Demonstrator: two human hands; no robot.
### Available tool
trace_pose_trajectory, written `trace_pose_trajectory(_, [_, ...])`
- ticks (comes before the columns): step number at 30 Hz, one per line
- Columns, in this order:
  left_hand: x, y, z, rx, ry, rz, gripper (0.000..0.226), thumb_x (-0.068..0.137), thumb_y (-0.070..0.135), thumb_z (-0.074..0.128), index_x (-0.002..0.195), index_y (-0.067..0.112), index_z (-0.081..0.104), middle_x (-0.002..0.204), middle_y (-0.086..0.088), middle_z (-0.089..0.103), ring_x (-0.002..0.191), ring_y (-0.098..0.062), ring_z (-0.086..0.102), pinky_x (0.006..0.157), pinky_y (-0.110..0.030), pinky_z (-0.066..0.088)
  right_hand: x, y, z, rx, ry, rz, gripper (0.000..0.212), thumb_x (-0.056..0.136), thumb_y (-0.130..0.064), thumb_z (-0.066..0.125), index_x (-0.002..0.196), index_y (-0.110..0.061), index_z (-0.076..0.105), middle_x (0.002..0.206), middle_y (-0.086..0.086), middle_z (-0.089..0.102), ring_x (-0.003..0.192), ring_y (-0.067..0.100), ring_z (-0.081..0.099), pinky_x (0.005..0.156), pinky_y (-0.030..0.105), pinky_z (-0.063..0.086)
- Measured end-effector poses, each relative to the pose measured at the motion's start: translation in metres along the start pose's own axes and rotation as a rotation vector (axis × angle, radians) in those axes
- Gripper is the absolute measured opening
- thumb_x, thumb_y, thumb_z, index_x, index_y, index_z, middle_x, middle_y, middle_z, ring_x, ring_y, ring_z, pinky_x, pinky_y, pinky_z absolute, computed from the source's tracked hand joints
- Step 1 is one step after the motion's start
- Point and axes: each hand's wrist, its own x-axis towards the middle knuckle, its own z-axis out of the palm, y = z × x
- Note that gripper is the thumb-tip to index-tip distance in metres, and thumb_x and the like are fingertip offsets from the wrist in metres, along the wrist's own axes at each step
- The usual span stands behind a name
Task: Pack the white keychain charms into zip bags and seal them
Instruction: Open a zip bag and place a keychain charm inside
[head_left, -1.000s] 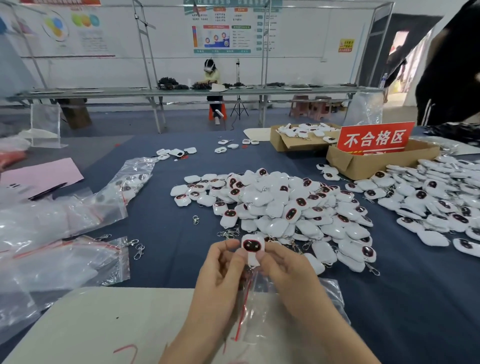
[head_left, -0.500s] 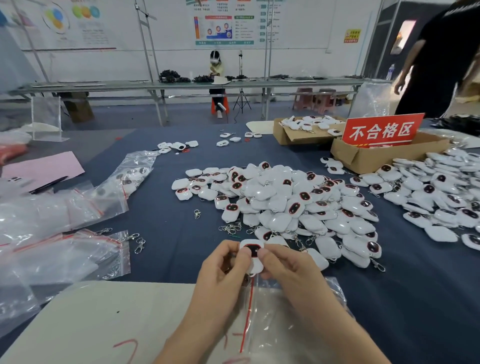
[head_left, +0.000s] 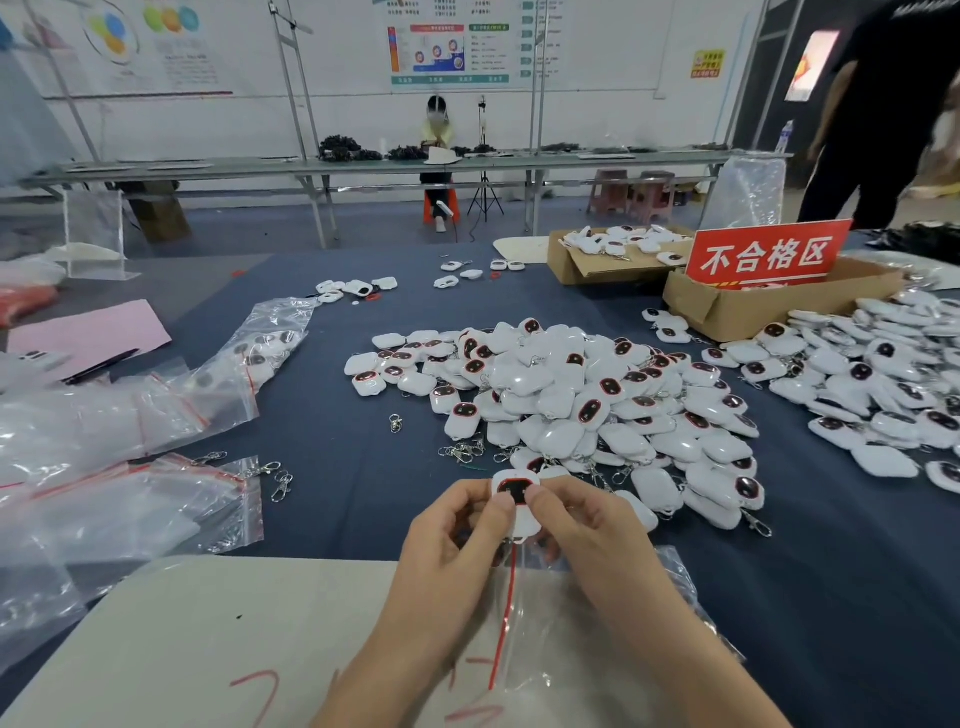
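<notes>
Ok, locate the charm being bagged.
Head view, low centre: left hand and right hand pinch the charm above the zip bag, near the central pile.

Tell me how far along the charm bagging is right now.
Early going. Done: a filled zip bag at the left holds charms, seal unclear. In hand: the left hand and right hand pinch one charm at the top of a zip bag, not fully inside. Left: the large middle pile and the right pile lie loose, with empty bags stacked at the left.
</notes>
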Motion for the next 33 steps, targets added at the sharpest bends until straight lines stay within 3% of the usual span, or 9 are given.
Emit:
trace_pose_trajectory(4, [-0.002, 0.001, 0.0, 0.106, -0.046, 0.037, 0.024, 0.094, 0.037, 0.062, 0.114, 0.029, 0.07, 0.099, -0.006, 0.073, 0.092, -0.03, 0.067, 0.087, -0.05, 0.056, 0.002, 0.002, -0.002, -0.004, 0.031, 0.01, 0.021, 0.097, -0.016, 0.062, 0.08, -0.02, 0.075, 0.062, -0.005, 0.067, 0.052, 0.005, 0.055, 0.054, 0.015, 0.047])
trace_pose_trajectory(6, [-0.002, 0.003, 0.001, 0.108, -0.035, 0.034, 0.022, 0.093, 0.033, 0.062, 0.113, 0.031, 0.07, 0.101, -0.002, 0.074, 0.097, -0.029, 0.069, 0.09, -0.05, 0.057, 0.002, 0.004, -0.002, 0.003, 0.017, 0.0, 0.021, 0.097, -0.016, 0.061, 0.083, -0.019, 0.076, 0.067, -0.002, 0.07, 0.055, 0.006, 0.056, 0.055, 0.017, 0.049])
trace_pose_trajectory(13, [-0.001, 0.002, 0.002, 0.142, 0.04, 0.037, 0.017, 0.093, 0.03, 0.063, 0.109, 0.034, 0.067, 0.091, 0.001, 0.074, 0.087, -0.024, 0.068, 0.081, -0.043, 0.058, 0.003, 0.008, -0.005, -0.038, -0.081, -0.078, 0.026, 0.1, -0.019, 0.058, 0.085, -0.024, 0.078, 0.072, -0.006, 0.07, 0.064, 0.003, 0.058, 0.064, 0.014, 0.049])
trace_pose_trajectory(19, [0.0, 0.004, 0.0, 0.147, 0.021, 0.037, 0.021, 0.098, 0.018, 0.064, 0.109, 0.035, 0.068, 0.093, 0.001, 0.075, 0.088, -0.025, 0.068, 0.081, -0.039, 0.059, 0.004, 0.012, -0.006, -0.056, -0.089, -0.089, 0.023, 0.1, -0.02, 0.057, 0.087, -0.017, 0.077, 0.079, 0.019, 0.067, 0.067, 0.011, 0.057, 0.066, 0.02, 0.051])
trace_pose_trajectory(23, [0.0, 0.002, 0.003, 0.173, 0.064, 0.061, 0.023, 0.098, 0.02, 0.065, 0.111, 0.038, 0.068, 0.093, 0.001, 0.073, 0.086, -0.024, 0.068, 0.076, -0.029, 0.058, 0.005, 0.014, -0.005, -0.024, -0.048, -0.078, 0.024, 0.1, -0.018, 0.058, 0.104, -0.032, 0.076, 0.086, 0.008, 0.073, 0.072, 0.011, 0.065, 0.068, 0.023, 0.056])
trace_pose_trajectory(26, [-0.001, 0.001, -0.002, 0.438, 0.151, 0.207, 0.034, 0.099, 0.02, 0.063, 0.117, 0.049, 0.064, 0.103, 0.013, 0.063, 0.091, -0.013, 0.065, 0.075, -0.019, 0.052, 0.004, 0.019, -0.002, 0.046, -0.041, -0.095, 0.04, 0.097, -0.011, 0.061, 0.125, -0.041, 0.061, 0.099, -0.006, 0.076, 0.089, 0.007, 0.072, 0.076, 0.019, 0.057])
trace_pose_trajectory(29, [-0.004, 0.004, -0.005, 0.718, 0.188, 0.376, 0.04, 0.098, 0.026, 0.06, 0.125, 0.055, 0.058, 0.107, 0.022, 0.049, 0.1, -0.009, 0.057, 0.078, -0.015, 0.048, 0.002, 0.017, 0.001, 0.089, -0.057, -0.159, 0.028, 0.093, -0.011, 0.066, 0.114, -0.029, 0.07, 0.103, 0.0, 0.077, 0.097, 0.017, 0.073, 0.086, 0.027, 0.057])
trace_pose_trajectory(33, [-0.004, 0.01, -0.002, 0.555, 0.246, 0.426, 0.025, 0.094, 0.031, 0.069, 0.108, 0.05, 0.065, 0.106, 0.021, 0.053, 0.102, -0.01, 0.059, 0.077, -0.011, 0.047, 0.001, 0.01, -0.006, 0.268, -0.067, -0.139, 0.014, 0.084, -0.018, 0.068, 0.098, -0.018, 0.072, 0.095, 0.012, 0.077, 0.088, 0.021, 0.074, 0.075, 0.021, 0.056])
